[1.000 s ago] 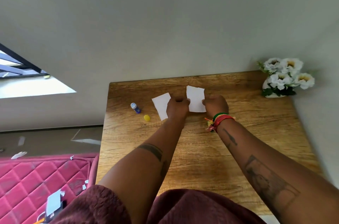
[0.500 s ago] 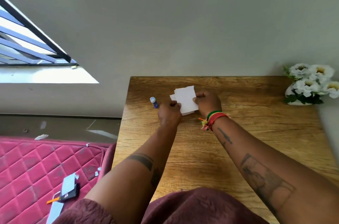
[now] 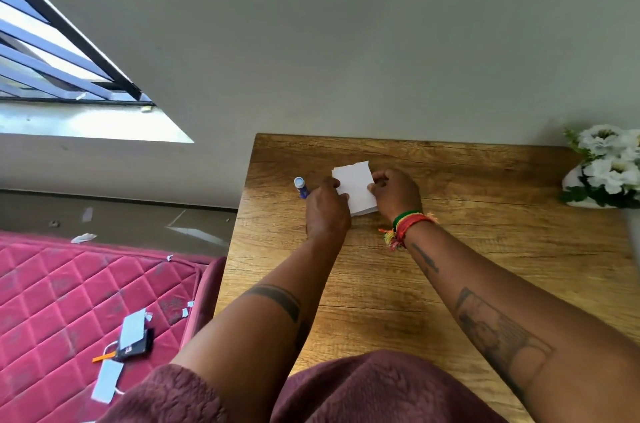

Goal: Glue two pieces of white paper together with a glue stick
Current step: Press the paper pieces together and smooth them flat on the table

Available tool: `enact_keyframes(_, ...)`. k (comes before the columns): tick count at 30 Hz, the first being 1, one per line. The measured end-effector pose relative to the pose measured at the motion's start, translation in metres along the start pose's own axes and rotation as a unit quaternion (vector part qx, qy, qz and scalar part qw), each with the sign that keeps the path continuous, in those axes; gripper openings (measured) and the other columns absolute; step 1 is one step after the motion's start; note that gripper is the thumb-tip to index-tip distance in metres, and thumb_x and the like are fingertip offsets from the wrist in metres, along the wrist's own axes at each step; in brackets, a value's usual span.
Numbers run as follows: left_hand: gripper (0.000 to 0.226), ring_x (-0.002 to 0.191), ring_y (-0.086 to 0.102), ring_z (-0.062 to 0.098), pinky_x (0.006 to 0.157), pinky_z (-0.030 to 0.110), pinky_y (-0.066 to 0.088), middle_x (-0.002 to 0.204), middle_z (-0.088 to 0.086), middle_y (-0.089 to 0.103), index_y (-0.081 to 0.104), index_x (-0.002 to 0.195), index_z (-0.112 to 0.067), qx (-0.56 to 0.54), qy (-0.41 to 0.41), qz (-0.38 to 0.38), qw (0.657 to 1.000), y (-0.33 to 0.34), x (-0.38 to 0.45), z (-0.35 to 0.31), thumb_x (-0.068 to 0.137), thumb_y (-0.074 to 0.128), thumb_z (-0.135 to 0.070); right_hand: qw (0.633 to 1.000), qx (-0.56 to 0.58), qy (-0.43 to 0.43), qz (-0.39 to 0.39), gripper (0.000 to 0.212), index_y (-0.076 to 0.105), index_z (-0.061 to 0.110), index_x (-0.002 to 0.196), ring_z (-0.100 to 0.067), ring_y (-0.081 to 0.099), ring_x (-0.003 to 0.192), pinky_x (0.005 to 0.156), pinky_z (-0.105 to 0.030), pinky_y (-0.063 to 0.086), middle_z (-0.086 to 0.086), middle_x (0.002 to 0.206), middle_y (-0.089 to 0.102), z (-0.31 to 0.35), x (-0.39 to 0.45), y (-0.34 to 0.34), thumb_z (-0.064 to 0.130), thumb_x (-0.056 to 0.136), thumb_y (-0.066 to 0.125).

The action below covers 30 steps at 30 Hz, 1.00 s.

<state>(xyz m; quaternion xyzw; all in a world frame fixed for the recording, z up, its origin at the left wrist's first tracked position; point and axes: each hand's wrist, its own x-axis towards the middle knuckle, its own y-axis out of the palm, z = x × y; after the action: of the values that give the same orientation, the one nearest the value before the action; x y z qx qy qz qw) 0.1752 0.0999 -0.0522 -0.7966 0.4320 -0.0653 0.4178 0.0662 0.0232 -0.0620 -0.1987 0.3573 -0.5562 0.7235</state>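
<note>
Two pieces of white paper (image 3: 355, 185) lie stacked one over the other on the wooden table (image 3: 450, 249), the lower one's edge peeking out at the near side. My left hand (image 3: 327, 208) grips the stack's left edge with curled fingers. My right hand (image 3: 394, 192) pinches its right edge; that wrist wears a red, green and yellow band. A blue glue stick (image 3: 300, 186) lies uncapped on the table just left of my left hand. Its yellow cap is hidden.
A white vase of white flowers (image 3: 604, 168) stands at the table's far right against the grey wall. To the left, below the table, a pink quilted mattress (image 3: 69, 301) carries a dark phone (image 3: 133, 344) and paper scraps.
The two papers, held apart one second ago, have been brought together into one stack between both hands. The view has swung to the left, showing more window and mattress.
</note>
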Motion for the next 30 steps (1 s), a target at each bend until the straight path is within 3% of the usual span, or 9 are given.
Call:
enact_keyframes(4,0.031,0.103,0.067,0.025,0.078,0.038,0.059,0.118,0.011,0.07,0.061,0.13,-0.016,0.022,-0.001,0.017,1.0,0.001,0.002,0.001,0.099,0.063,-0.017,1.0,-0.016,-0.015,0.003,0.028,0.072,0.014,0.12,-0.024,0.068,0.107,0.085,-0.03,0.051,-0.006,0.121,0.073,-0.002,-0.001,0.001,0.016,0.093,0.071)
enact_keyframes(12,0.03,0.106,0.066,0.029,0.069,0.034,0.047,0.123,0.012,0.068,0.063,0.129,-0.014,0.072,-0.002,0.038,0.997,0.003,0.004,-0.004,0.1,0.058,-0.011,0.999,-0.032,-0.04,0.011,0.031,0.071,0.011,0.123,-0.025,0.068,0.108,0.09,-0.033,0.053,-0.008,0.122,0.072,-0.004,-0.001,0.0,0.013,0.092,0.072)
enact_keyframes(17,0.028,0.105,0.066,0.03,0.074,0.041,0.055,0.12,0.013,0.067,0.061,0.128,-0.012,0.107,-0.001,0.055,0.993,0.001,0.004,-0.008,0.101,0.056,-0.009,0.995,-0.055,-0.079,0.024,0.042,0.066,0.013,0.133,-0.026,0.067,0.111,0.095,-0.036,0.054,-0.008,0.124,0.072,-0.007,-0.001,0.001,0.011,0.091,0.072)
enact_keyframes(21,0.035,0.105,0.065,0.032,0.072,0.041,0.053,0.119,0.014,0.063,0.054,0.133,-0.011,0.144,0.017,0.071,0.987,-0.001,0.001,-0.01,0.099,0.06,-0.009,0.985,-0.115,-0.123,0.045,0.049,0.059,0.019,0.142,-0.028,0.056,0.128,0.109,-0.037,0.044,-0.008,0.139,0.064,-0.011,0.002,0.002,0.012,0.094,0.068)
enact_keyframes(25,0.054,0.112,0.062,0.035,0.076,0.046,0.054,0.124,0.017,0.059,0.04,0.149,-0.018,0.181,0.039,0.099,0.978,-0.002,0.0,-0.012,0.098,0.056,-0.007,0.96,-0.197,-0.17,0.104,0.055,0.05,0.022,0.15,-0.032,0.047,0.137,0.113,-0.038,0.038,-0.012,0.153,0.049,-0.009,0.009,-0.003,0.009,0.098,0.061)
enact_keyframes(30,0.076,0.121,0.059,0.034,0.077,0.039,0.052,0.138,0.02,0.052,0.018,0.161,-0.014,0.336,0.077,0.147,0.927,-0.004,0.009,-0.021,0.099,0.061,-0.014,0.937,-0.251,-0.176,0.165,0.063,0.042,0.024,0.154,-0.033,0.052,0.134,0.109,-0.039,0.042,-0.014,0.153,0.049,0.0,0.019,-0.011,0.012,0.096,0.063)
